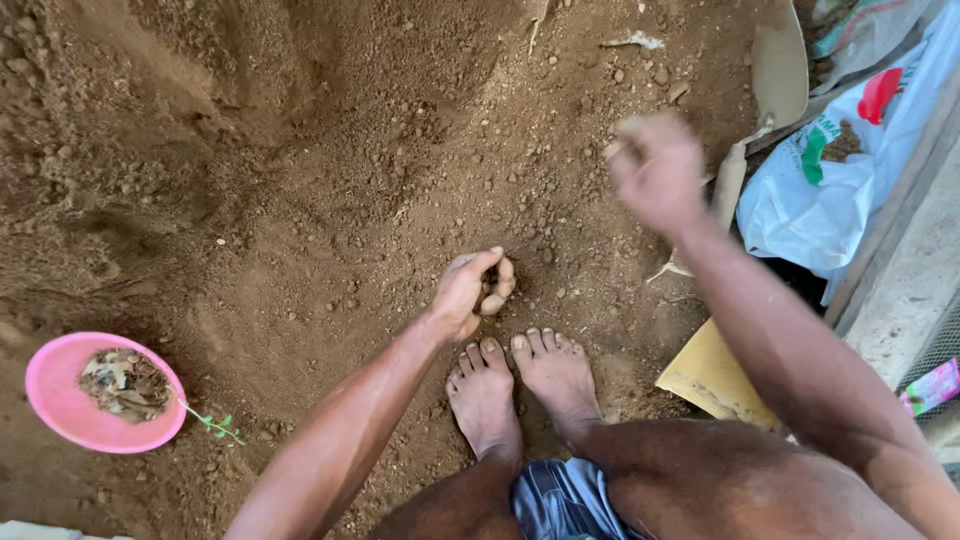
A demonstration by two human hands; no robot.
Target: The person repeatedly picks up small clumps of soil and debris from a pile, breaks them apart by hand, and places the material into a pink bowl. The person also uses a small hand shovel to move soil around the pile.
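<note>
I squat barefoot on loose brown soil, my two feet side by side. My left hand rests low on the soil just in front of my toes, fingers curled around a small lump of earth. My right hand is raised above the ground to the right, blurred, fingers closed; whether it holds soil I cannot tell.
A pink bowl with dry debris sits at the lower left, a small green seedling beside it. A white plastic sack lies at the right, next to a concrete edge. A tan flat piece lies by my right knee.
</note>
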